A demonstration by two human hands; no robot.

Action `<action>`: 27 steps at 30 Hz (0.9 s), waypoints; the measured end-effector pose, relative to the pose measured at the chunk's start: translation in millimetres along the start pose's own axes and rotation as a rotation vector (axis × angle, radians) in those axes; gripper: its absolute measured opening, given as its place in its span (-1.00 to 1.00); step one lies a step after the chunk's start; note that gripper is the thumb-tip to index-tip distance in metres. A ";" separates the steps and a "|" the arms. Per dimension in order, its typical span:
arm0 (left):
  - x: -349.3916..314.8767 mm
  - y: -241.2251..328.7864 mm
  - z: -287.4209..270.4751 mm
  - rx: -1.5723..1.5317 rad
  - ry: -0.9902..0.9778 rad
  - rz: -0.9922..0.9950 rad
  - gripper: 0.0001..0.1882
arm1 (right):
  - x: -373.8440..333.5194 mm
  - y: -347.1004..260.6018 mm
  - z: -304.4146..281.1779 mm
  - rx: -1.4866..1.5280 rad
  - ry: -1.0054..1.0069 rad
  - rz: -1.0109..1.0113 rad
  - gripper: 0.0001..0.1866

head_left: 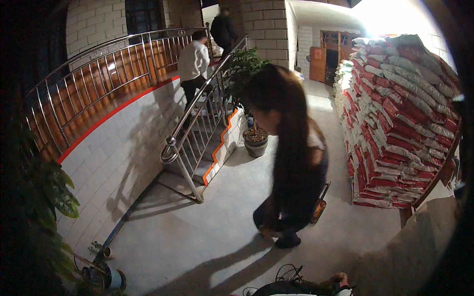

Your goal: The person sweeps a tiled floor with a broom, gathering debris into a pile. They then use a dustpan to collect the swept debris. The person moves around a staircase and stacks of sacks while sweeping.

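At the very bottom edge, 1 hand [339,282] of the wearer peeks in beside a dark bundle with looping cables [289,281], which it touches or nearly touches; I cannot tell which hand it is or whether its fingers are spread or closed. Just beyond it a long-haired person [294,158] bends over the pale floor [197,232]. Farther off, stacked sacks [400,118] rise to the right, and 2 people climb railed stairs [197,133] to the left.

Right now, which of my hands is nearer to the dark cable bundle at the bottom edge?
Right. The right hand seems to lie at the right end of the dark cable bundle; the left hand is unseen.
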State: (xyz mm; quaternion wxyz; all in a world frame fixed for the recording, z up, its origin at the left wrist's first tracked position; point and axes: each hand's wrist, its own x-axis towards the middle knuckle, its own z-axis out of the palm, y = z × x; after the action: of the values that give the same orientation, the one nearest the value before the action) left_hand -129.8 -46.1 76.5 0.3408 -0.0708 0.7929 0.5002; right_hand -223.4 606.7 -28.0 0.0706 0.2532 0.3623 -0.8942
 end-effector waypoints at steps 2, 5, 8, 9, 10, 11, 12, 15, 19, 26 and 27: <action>-6.3 -1.6 -0.3 -0.003 0.007 0.002 -0.60 | 3.9 -0.2 1.9 0.121 -0.120 0.063 -0.66; -15.3 -4.1 1.8 -0.018 0.021 0.002 -0.59 | 7.5 0.7 19.0 -0.055 -0.207 0.051 -0.67; -19.1 -4.3 4.4 -0.025 0.033 0.000 -0.58 | 8.6 4.6 37.8 -0.176 0.073 0.015 -0.66; -20.0 -4.1 5.5 -0.025 0.036 -0.004 -0.58 | 9.8 6.2 40.3 -0.199 0.184 0.017 -0.65; -20.6 -3.6 6.5 -0.027 0.039 -0.007 -0.58 | 11.7 8.0 39.8 -0.234 0.159 -0.026 -0.66; -21.0 -2.6 7.4 -0.030 0.042 -0.011 -0.57 | 14.4 9.7 36.7 -0.293 0.099 -0.056 -0.67; -21.8 -1.5 8.6 -0.036 0.041 -0.018 -0.57 | 18.8 11.0 31.1 -0.344 0.108 -0.068 -0.68; -23.3 4.8 10.8 -0.029 0.045 -0.038 -0.56 | 36.2 13.6 6.3 -0.360 0.055 -0.077 -0.71; -22.9 18.7 14.4 -0.018 0.025 -0.066 -0.54 | 65.0 13.9 -9.1 -0.146 0.234 0.042 -0.67; -13.7 44.1 30.7 0.022 0.022 -0.106 -0.52 | 103.5 12.1 7.4 -0.355 -0.083 -0.038 -0.51; -12.3 47.7 32.8 0.025 0.025 -0.113 -0.52 | 108.9 9.2 9.7 -0.463 -0.126 -0.079 -0.50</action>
State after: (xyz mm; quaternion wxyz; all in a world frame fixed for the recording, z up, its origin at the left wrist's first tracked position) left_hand -126.8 2.1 110.8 0.3595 -0.1174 0.7979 0.4694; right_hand -318.3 599.6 -82.6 0.1141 0.1595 0.5623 -0.8033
